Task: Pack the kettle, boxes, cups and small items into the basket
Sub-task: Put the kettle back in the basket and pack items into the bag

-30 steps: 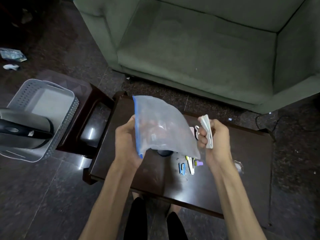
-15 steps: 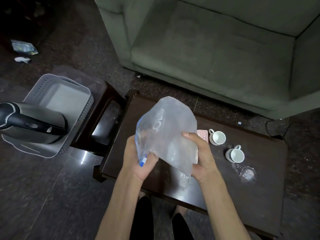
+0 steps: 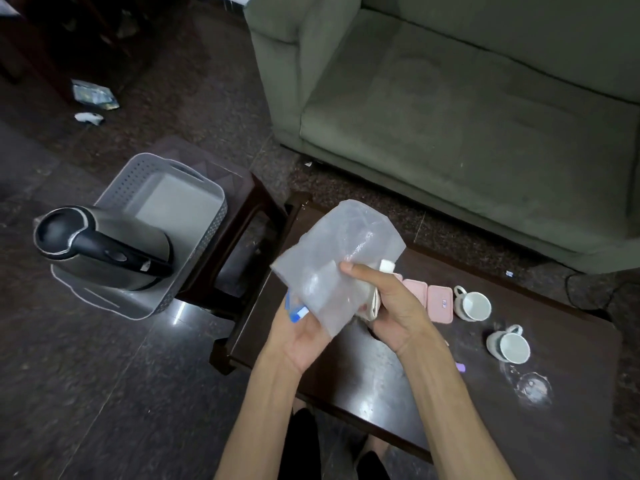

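Note:
Over the dark table (image 3: 388, 382) I hold a clear zip bag (image 3: 341, 251) with a blue zipper strip. My left hand (image 3: 299, 336) grips its lower edge by the zipper. My right hand (image 3: 388, 303) presses a folded white cloth (image 3: 369, 301) against the bag's side. Two pink boxes (image 3: 440, 303) lie on the table to the right, beside two white cups (image 3: 473, 305) (image 3: 509, 346). The grey basket (image 3: 207, 188) stands at the left with the steel kettle (image 3: 104, 247) in its near end.
The basket rests on a dark stool (image 3: 249, 216) left of the table. A green sofa (image 3: 450, 109) fills the back. A small purple item (image 3: 461, 367) and a clear glass piece (image 3: 533, 388) lie on the table's right part. Scraps (image 3: 93, 95) litter the floor.
My view has swung left and down, bringing the kettle and basket further in. The bag has been turned and crumpled, and my right hand now holds the cloth against its side.

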The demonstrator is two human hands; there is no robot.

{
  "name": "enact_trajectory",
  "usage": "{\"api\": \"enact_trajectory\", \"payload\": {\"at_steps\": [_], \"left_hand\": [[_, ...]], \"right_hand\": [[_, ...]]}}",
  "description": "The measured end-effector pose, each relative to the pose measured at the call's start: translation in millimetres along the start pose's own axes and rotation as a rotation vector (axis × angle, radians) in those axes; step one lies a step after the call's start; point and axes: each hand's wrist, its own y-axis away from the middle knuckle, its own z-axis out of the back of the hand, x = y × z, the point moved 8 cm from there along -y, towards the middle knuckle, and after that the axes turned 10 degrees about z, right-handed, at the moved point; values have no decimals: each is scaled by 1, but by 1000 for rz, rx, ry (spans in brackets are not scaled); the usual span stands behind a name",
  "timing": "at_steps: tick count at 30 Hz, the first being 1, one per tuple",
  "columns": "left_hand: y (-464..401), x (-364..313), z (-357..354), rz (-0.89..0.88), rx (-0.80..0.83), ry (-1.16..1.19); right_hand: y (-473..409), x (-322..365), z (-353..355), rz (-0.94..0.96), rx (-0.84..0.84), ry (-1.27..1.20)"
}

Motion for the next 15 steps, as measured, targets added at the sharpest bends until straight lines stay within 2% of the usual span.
{"api": "enact_trajectory", "payload": {"at_steps": [1, 2, 4, 6, 8, 10, 12, 15], "left_hand": [[2, -11, -5, -40, 79, -79], [1, -21, 0, -62, 56, -168], [0, -48, 16, -177, -139, -328], [9, -80, 43, -335, -381, -338], [30, -120, 57, -539, -468, -300], [43, -157, 56, -645, -407, -402], [38, -173, 45, -583, -332, -548], [28, -188, 49, -561, -347, -489]], "right_hand": [[-7, 0, -9, 37, -11, 33], [-14, 1, -16, 72, -42, 66], [-29, 2, -29, 133, -92, 88], [-44, 3, -43, 181, -120, 122], [-60, 0, -58, 207, -119, 222], [-75, -7, -78, 217, -80, 320], [-88, -15, -98, 228, -38, 360], [-101, -23, -120, 231, -25, 367]]}}
